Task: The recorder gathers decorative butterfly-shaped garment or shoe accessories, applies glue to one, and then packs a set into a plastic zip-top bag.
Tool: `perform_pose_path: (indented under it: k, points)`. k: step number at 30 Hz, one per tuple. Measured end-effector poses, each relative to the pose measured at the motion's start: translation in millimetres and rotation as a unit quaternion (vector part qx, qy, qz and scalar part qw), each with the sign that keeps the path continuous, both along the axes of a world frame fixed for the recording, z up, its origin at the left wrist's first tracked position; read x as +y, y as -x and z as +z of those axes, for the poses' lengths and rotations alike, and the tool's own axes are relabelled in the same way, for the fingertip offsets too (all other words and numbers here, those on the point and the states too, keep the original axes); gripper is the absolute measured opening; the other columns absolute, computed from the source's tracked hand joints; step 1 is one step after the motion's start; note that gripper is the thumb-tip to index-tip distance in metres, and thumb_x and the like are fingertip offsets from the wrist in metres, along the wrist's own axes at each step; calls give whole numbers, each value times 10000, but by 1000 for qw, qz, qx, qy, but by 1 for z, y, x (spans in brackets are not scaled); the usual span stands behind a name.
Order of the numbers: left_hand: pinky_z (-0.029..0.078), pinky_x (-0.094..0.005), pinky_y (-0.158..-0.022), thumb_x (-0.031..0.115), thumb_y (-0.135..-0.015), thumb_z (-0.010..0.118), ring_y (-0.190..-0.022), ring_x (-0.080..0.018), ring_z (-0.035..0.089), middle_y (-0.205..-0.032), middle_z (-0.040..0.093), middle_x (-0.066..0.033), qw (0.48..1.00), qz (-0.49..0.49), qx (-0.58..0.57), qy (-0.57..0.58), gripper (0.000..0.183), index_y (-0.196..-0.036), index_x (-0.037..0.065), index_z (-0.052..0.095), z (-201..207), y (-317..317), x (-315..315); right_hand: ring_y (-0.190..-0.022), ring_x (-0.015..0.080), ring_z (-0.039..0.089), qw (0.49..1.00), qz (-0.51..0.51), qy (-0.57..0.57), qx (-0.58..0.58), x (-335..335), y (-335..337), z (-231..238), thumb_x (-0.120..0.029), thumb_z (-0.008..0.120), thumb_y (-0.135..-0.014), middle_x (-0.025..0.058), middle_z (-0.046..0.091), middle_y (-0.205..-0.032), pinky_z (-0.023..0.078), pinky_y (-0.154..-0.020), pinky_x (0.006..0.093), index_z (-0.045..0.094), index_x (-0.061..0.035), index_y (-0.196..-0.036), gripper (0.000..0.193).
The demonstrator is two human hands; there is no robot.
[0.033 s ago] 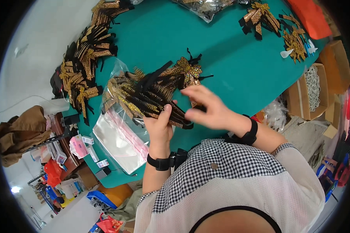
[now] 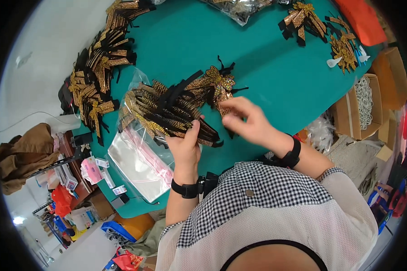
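The bundle of black-and-gold strips [image 2: 167, 114], left of the worktop [image 2: 276, 86]'s centre, looks light, floppy and apt to fan out; its 4 o'clock end seems best to hold; the left hand [image 2: 185, 148]'s grip clasps it there, thumb on top; the right hand [image 2: 252, 125], at the glittery bow [image 2: 220, 82]'s 5 o'clock, has thumb and forefinger parted, contact unclear.

Left hand [image 2: 186, 148] grips black-gold ribbon bundle [image 2: 174, 115]; right hand [image 2: 251, 122] near glittery bow [image 2: 220, 81].
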State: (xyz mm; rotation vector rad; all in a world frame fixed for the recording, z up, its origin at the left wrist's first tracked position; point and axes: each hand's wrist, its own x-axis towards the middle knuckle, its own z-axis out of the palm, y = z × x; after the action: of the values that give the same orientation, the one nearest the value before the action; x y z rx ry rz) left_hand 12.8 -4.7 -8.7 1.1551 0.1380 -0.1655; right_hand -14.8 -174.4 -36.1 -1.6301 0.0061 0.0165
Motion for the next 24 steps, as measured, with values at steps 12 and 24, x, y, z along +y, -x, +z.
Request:
perform_pose_path:
  k: [12,24]
  points:
    - [485,-285,-737,-90,-743,571,-827,-170,593,-954,597,-77,990,-71,118,-29,296,-1025,-18,511,-60,-36,-47,-756,308,590,935,-59,318,143,3,-21,-52,-208,566,-777,144,601,-836,472,-662,384,619,-17,-954,266]
    - [471,-289,-775,-29,-780,598,-887,-164,578,-984,591,-70,965,-154,211,30,313,-1080,0,513,-49,-47,-5,-790,303,585,991,-75,93,61,25,-10,-39,-114,549,-779,154,596,-874,472,-699,359,630,-6,-943,213]
